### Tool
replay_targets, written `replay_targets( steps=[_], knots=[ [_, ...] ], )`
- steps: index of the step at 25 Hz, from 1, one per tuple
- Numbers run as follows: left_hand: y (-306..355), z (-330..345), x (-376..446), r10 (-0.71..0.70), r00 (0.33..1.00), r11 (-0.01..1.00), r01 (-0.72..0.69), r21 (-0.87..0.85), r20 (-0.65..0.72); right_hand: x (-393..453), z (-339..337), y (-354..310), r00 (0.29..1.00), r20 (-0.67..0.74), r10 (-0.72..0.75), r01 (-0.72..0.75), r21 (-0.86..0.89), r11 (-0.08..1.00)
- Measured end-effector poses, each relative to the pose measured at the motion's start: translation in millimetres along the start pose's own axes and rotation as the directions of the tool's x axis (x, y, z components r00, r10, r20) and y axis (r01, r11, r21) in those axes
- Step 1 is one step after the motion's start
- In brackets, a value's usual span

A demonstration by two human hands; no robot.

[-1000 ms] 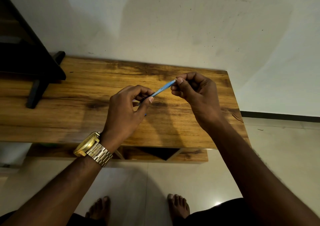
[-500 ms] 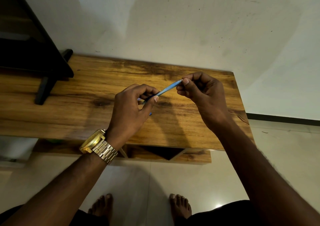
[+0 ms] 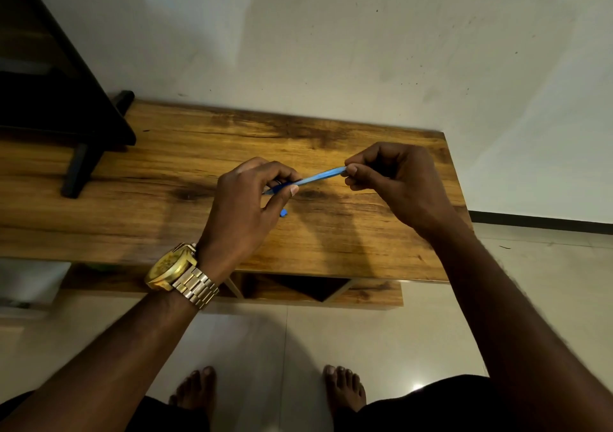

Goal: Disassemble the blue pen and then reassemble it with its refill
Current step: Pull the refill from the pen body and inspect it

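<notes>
A thin blue pen [image 3: 318, 177] stretches between my two hands above the wooden table [image 3: 166, 219]. My left hand [image 3: 247, 204], with a gold watch on its wrist, pinches the pen's lower left end between thumb and fingers. My right hand [image 3: 394, 179] pinches the upper right end with its fingertips. A small blue piece [image 3: 283, 213] shows just below my left thumb; I cannot tell whether it rests on the table or is held in the palm. The pen's dark tip section is partly hidden by my left fingers.
A black stand [image 3: 79, 163] with a dark body above it occupies the table's left end. A white wall rises behind the table. The table's right edge lies just past my right hand. A lower shelf [image 3: 315, 292] and my bare feet on the tiled floor show below.
Both hands keep their grip on the pen. My right hand's fingers shifted slightly at the pen's end. The view drifted a little, nothing came apart.
</notes>
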State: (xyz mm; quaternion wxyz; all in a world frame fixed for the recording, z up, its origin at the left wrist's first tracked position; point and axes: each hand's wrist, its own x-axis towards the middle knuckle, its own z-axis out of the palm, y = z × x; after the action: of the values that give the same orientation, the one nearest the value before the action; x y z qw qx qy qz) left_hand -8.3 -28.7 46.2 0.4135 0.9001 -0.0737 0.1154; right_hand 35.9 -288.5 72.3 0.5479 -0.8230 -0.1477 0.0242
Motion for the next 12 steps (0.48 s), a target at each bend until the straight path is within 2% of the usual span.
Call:
replay_targets(
  steps=[5, 6, 8, 9, 10, 11, 12],
  knots=[
    [0.7, 0.7, -1.8, -0.026, 0.999, 0.996, 0.028, -0.083, 0.024, -2.6, -3.1, -0.6, 0.996, 0.074, 0.049, -0.065, 0.237, 0.969],
    [1.6, 1.2, -1.6, -0.056, 0.998, 0.990, 0.059, -0.131, 0.023, -1.5, -6.0, 0.0, 0.998, 0.040, 0.048, -0.057, 0.264, 0.963],
    [2.4, 1.7, 0.1, -0.130, 0.991, 0.965, 0.130, -0.230, 0.016, 1.8, -18.0, 5.0, 0.982, -0.155, 0.109, -0.067, 0.255, 0.965],
    [2.3, 1.8, 1.0, -0.164, 0.986, 0.948, 0.161, -0.274, 0.011, 3.4, -26.0, 10.8, 0.942, -0.296, 0.155, -0.115, 0.148, 0.982],
    [1.9, 1.8, 1.2, -0.199, 0.980, 0.929, 0.190, -0.318, 0.006, 4.0, -33.7, 18.0, 0.891, -0.422, 0.169, -0.207, -0.046, 0.977],
    [1.5, 1.5, 1.2, -0.232, 0.973, 0.904, 0.217, -0.368, 0.004, 2.6, -38.5, 24.8, 0.865, -0.474, 0.164, -0.312, -0.253, 0.916],
    [0.7, 1.9, 1.5, -0.263, 0.965, 0.875, 0.242, -0.419, 0.008, 0.8, -40.1, 32.3, 0.871, -0.452, 0.193, -0.387, -0.389, 0.836]
  ],
)
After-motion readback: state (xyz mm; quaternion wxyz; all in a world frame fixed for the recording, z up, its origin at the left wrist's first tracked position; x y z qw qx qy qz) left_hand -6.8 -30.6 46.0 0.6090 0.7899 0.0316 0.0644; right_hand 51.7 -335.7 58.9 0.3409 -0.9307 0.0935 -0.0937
